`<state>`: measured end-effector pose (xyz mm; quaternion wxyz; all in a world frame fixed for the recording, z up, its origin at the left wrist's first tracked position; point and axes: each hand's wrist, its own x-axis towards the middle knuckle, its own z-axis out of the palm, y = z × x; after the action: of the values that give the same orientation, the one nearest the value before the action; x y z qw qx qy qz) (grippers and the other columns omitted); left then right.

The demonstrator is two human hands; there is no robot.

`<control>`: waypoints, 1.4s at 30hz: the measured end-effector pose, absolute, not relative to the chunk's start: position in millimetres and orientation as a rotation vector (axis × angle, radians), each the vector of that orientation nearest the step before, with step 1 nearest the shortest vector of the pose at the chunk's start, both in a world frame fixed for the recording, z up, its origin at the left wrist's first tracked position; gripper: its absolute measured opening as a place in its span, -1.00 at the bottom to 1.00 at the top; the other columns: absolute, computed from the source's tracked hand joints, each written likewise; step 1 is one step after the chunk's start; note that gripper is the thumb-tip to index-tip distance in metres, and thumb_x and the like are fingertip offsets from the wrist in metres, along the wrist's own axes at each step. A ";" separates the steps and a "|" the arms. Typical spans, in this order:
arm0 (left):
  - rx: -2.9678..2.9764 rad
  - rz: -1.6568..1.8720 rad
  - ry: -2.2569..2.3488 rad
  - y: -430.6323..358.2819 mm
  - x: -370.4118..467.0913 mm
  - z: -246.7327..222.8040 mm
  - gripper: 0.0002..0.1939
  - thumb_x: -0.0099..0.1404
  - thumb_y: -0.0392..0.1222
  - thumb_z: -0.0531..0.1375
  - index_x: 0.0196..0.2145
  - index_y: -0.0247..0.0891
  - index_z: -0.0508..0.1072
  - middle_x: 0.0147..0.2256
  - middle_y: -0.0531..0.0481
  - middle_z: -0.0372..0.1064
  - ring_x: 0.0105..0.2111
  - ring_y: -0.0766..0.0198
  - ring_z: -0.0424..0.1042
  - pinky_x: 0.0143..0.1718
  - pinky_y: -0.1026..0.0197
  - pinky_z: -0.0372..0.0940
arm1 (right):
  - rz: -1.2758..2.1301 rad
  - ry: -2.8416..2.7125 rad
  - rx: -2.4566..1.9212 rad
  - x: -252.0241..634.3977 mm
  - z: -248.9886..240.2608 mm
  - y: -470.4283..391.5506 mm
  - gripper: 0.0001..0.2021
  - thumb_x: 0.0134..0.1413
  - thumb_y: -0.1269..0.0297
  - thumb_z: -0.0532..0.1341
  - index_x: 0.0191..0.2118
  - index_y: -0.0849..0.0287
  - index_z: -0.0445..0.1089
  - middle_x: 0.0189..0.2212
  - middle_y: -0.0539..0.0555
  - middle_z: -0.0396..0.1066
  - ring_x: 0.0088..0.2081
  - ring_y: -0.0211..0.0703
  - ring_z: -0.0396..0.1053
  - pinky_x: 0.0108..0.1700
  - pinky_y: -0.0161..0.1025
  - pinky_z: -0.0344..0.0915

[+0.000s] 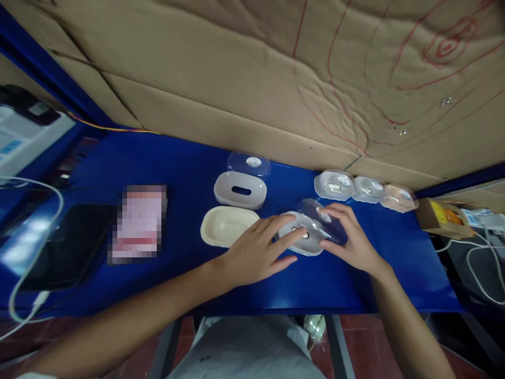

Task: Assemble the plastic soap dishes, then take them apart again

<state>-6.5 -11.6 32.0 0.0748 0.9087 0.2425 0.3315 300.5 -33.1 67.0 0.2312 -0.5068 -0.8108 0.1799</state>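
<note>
On the blue table, a white oval box (309, 245) with a slot in its top sits between my hands. My left hand (262, 247) reaches over its left side, fingers spread, fingertips at the top near the slot. My right hand (351, 237) grips a clear lid (329, 223) between thumb and fingers, tilted over the right part of the box. A cream oval tray (223, 226) lies left of my left hand. Behind it are a white oval piece (240, 190) with a dark slot and another clear lid (248, 164) lying flat.
Three lidded boxes stand at the back right: white (333, 187), grey (367, 190) and pinkish (399, 199). A blurred-screen phone (138, 223) and a black device (71, 247) with a cable lie left. A cardboard box (444, 218) is right; a cardboard wall (236, 79) rises behind.
</note>
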 end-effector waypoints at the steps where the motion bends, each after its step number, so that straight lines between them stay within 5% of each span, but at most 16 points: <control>1: 2.748 0.966 0.718 -12.0 -5.5 30.6 -0.50 0.58 -0.05 0.21 0.35 -0.26 0.28 0.30 -0.32 0.32 0.24 -0.10 0.40 0.16 -0.07 0.40 | 0.452 -2.209 -1.401 301.3 68.8 -25.6 -0.36 0.33 -0.01 0.38 0.42 -0.14 0.21 0.28 0.21 0.24 0.38 0.22 0.24 0.41 0.23 0.29; 6: 2.992 0.615 0.550 -18.2 0.3 23.0 -0.71 0.52 -0.11 0.28 0.12 -0.26 0.48 0.11 -0.17 0.48 0.10 -0.05 0.46 0.06 -0.06 0.33 | 0.363 -2.306 -1.341 279.3 68.2 33.4 -0.42 0.47 -0.06 0.20 0.46 -0.04 0.16 0.35 0.26 0.21 0.43 0.19 0.20 0.48 0.23 0.19; 11: 2.987 0.603 0.409 -24.9 1.6 21.6 -0.93 0.52 -0.26 0.25 -0.06 -0.21 0.50 -0.13 -0.02 0.50 -0.11 0.12 0.45 -0.09 0.03 0.23 | 0.277 -2.468 -1.438 257.6 46.0 85.0 -0.39 0.41 -0.10 0.24 0.40 0.09 0.25 0.35 0.33 0.26 0.36 0.33 0.30 0.39 0.31 0.26; 21: 2.942 0.604 0.427 -20.6 -3.4 21.9 -0.96 0.53 -0.23 0.25 -0.09 -0.21 0.51 -0.13 -0.03 0.51 -0.08 0.10 0.45 -0.10 0.01 0.22 | 0.276 -2.498 -1.485 261.1 29.4 118.6 -0.40 0.23 0.19 0.33 0.36 0.13 0.32 0.42 0.32 0.28 0.44 0.30 0.22 0.44 0.31 0.15; 25: 2.944 0.593 0.415 -17.9 -4.3 21.1 -0.93 0.48 -0.27 0.30 -0.10 -0.23 0.52 -0.14 -0.04 0.50 -0.09 0.11 0.44 -0.09 0.04 0.22 | 0.285 -2.486 -1.501 257.7 25.5 125.3 -0.38 0.30 0.15 0.28 0.42 0.09 0.27 0.50 0.29 0.18 0.50 0.31 0.14 0.46 0.36 0.11; 29: 2.942 0.596 0.393 -16.4 -5.9 19.2 -0.92 0.46 -0.31 0.28 -0.10 -0.24 0.53 -0.15 -0.06 0.50 -0.10 0.10 0.43 -0.09 0.05 0.22 | 0.354 -2.382 -1.463 256.1 36.7 99.4 -0.36 0.46 0.04 0.18 0.53 0.01 0.12 0.56 0.23 0.08 0.56 0.23 0.03 0.53 0.36 0.03; 33: 2.904 0.665 0.408 -15.2 -6.3 18.6 -0.94 0.46 -0.33 0.27 -0.13 -0.25 0.53 -0.16 -0.03 0.50 -0.15 0.11 0.42 -0.10 0.04 0.21 | 0.625 -2.406 -1.286 259.2 61.0 25.5 -0.38 0.56 0.00 0.09 0.58 -0.16 -0.03 0.53 0.11 0.16 0.53 0.04 0.13 0.52 0.19 0.15; 38: 2.826 0.794 0.446 -11.8 -5.4 18.1 -0.95 0.51 -0.27 0.25 -0.18 -0.24 0.52 -0.20 0.00 0.51 -0.17 0.12 0.42 -0.09 0.02 0.21 | 0.684 -2.557 -1.334 264.3 62.1 -56.8 0.01 0.27 -0.28 0.34 0.62 -0.16 -0.17 0.58 0.21 0.02 0.55 0.27 0.07 0.47 0.30 0.23; 42: 2.744 0.872 0.481 -10.8 -3.9 17.1 -0.89 0.56 -0.29 0.19 -0.15 -0.23 0.52 -0.20 0.00 0.51 -0.19 0.15 0.44 -0.11 0.05 0.24 | 0.533 -2.473 -1.480 263.6 40.2 -69.8 -0.14 0.39 -0.13 0.30 0.60 -0.17 -0.11 0.58 0.24 -0.01 0.56 0.30 0.03 0.46 0.38 0.19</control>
<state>-3.9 -10.8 17.1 0.1110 0.9342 0.1636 0.2970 263.6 -69.8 40.2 0.1051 -0.5020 -0.8392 0.1810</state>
